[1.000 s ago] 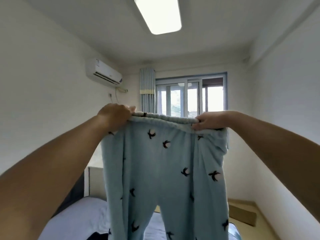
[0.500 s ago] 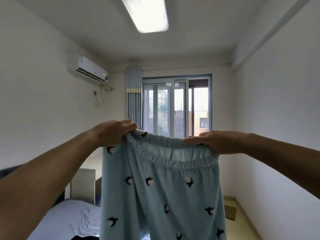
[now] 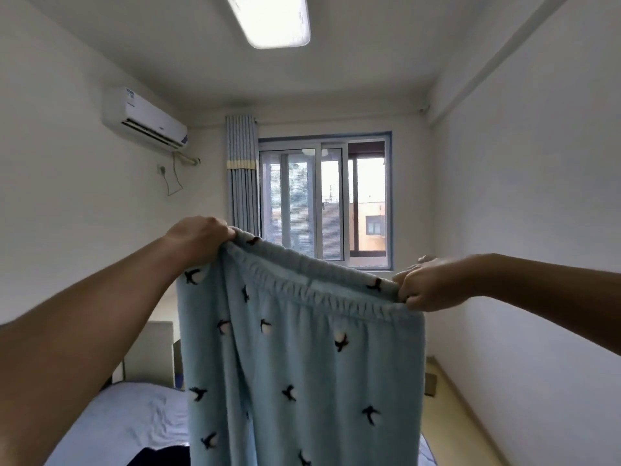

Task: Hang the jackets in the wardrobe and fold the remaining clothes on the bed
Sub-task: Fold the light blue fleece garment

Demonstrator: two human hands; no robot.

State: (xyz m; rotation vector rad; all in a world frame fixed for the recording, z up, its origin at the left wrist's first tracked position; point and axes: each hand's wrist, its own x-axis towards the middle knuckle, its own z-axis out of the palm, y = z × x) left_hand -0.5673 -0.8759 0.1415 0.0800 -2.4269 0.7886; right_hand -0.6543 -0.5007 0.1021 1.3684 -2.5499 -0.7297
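Light blue fleece trousers [image 3: 302,364] with small black bird prints hang in the air in front of me, held up by their elastic waistband. My left hand [image 3: 198,238] grips the waistband's left end. My right hand [image 3: 430,285] pinches its right end, a little lower. The legs drop out of the frame at the bottom. Below lies the bed [image 3: 134,422] with a pale blue sheet, and a dark garment [image 3: 161,457] lies on it at the lower edge. The wardrobe is not in view.
A white headboard or cabinet [image 3: 151,351] stands by the left wall under an air conditioner [image 3: 144,119]. A window [image 3: 322,200] with a striped curtain fills the far wall. Yellowish floor [image 3: 450,415] runs along the right wall, with a brown box there.
The trousers and both hands have come down from in front of the window, and my hands have spread wider apart, stretching the waistband. The right end has dropped lower than the left.
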